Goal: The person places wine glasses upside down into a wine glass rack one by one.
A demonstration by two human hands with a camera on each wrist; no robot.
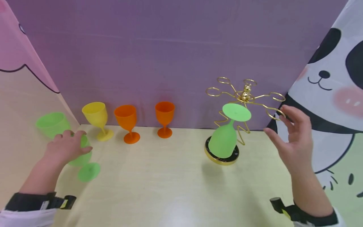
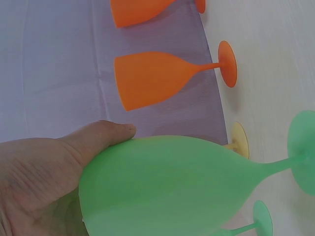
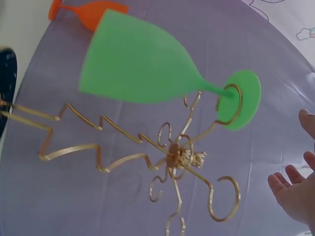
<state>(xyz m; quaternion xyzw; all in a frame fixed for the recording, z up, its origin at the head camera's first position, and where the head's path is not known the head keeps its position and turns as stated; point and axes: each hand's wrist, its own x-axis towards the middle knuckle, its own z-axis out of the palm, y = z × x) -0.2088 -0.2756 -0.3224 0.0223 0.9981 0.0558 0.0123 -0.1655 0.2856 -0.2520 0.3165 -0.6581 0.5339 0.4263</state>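
Pale green, a goblet (image 2: 167, 182) is being gripped by its bowl, foot downward, in the left hand (image 1: 63, 146), the thumb being pressed to one side; whether the foot is being borne by the table (image 1: 170, 183) cannot be told. Taking hold of this goblet is, by judgement, the step being carried out. By the right hand (image 1: 297, 142) nothing is being held: thumb and forefinger are being spread wide, just beside an empty ring (image 3: 238, 196) of the gold rack (image 1: 246, 94). By that rack a second green goblet (image 1: 224, 140) is being held upside down, its foot being caught in another ring. For the next move, lifting, inverting and careful threading of the stem into a free ring are probably being called for. Farther back, a third green goblet (image 1: 52, 124), a yellow goblet (image 1: 96, 115), an orange goblet (image 1: 126, 118) and a further orange goblet (image 1: 165, 115) are being stood upright before a purple backdrop (image 1: 170, 47).
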